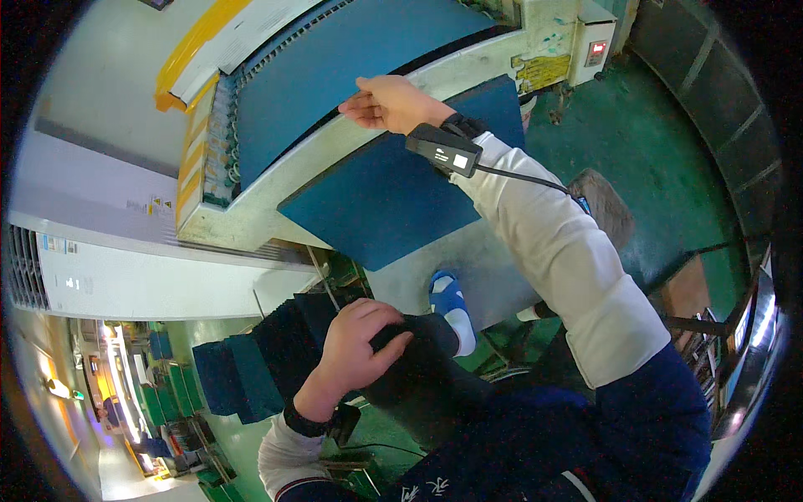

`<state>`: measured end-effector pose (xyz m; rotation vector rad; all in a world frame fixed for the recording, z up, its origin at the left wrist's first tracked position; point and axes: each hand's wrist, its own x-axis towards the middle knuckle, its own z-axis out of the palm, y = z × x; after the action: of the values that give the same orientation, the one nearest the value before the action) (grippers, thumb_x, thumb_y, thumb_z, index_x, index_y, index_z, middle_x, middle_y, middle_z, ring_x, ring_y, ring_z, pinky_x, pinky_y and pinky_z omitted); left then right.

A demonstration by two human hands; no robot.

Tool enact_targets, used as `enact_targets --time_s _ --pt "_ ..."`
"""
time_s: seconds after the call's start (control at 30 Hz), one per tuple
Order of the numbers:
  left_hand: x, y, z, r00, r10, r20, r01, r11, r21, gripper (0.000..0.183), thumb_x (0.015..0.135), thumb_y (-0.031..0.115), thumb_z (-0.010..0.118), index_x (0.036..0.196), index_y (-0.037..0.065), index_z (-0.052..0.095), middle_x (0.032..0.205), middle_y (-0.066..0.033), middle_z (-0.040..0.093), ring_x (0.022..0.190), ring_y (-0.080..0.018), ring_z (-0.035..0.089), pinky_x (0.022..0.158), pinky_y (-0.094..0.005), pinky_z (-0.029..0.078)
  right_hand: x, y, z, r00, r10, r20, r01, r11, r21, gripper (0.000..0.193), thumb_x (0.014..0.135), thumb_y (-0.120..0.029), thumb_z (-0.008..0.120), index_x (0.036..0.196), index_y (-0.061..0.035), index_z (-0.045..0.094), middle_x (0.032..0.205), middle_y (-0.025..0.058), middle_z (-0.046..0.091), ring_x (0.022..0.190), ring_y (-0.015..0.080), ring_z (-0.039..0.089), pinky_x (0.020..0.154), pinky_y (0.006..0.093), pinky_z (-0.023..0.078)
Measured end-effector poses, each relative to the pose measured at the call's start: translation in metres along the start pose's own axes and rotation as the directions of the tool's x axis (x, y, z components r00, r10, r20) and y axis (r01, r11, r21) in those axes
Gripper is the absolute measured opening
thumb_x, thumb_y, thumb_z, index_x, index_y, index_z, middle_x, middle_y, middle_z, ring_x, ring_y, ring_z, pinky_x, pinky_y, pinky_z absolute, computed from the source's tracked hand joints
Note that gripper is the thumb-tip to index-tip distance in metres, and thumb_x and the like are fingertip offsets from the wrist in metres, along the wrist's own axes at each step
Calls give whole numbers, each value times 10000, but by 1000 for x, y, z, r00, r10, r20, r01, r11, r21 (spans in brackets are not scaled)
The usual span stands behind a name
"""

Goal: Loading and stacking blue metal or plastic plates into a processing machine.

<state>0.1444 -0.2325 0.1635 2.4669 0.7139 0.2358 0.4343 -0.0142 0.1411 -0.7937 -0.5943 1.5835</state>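
Note:
My right hand (393, 105) reaches to the front edge of a large machine, its fingers stretched out and slightly bent, holding nothing that I can see. Behind it lies the machine's wide blue bed (335, 71), and beneath the wrist a flat dark-blue sheet (376, 197) slants down along the front. My left hand (355, 347) rests over my dark-trousered knee with thumb and fingers apart. Close beside that hand, several dark-blue sheets (251, 368) overlap in a row. A black device (443, 151) with a cable is strapped to my right wrist.
A control box (595, 50) with a red display stands at the machine's right end. To the left is a tall white air-conditioner-like unit (125, 272). My foot in a blue slipper (447, 293) sits below the slanted sheet. A stool-like seat (600, 205) stands on the green floor.

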Motion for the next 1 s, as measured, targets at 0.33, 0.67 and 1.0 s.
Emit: enact_targets --time_s 0.33,0.67,1.0 --pt "0 1 0 1000 -8 -7 8 1000 -9 242 790 158 791 977 37 698 1026 -131 718 970 -340 676 872 -423 539 -14 14 5 971 -236 -45 181 842 -508 290 981 -220 597 1168 -4 644 911 163 736 805 249 700 717 340 566" --pt "3 3 4 998 33 -55 -34 999 -18 209 807 195 775 915 42 684 961 -110 704 904 -324 660 809 -415 526 -55 100 -31 711 -553 434 328 -285 -901 450 852 -146 687 1290 -72 614 1351 146 586 1274 347 520 1073 499 398" --pt "4 5 4 997 34 -68 -35 999 -19 203 805 178 778 918 39 683 945 -109 701 889 -326 662 804 -418 527 -67 126 -55 647 -536 542 288 -486 -825 355 846 -59 588 1183 32 653 1537 187 421 1436 352 382 1169 528 314"
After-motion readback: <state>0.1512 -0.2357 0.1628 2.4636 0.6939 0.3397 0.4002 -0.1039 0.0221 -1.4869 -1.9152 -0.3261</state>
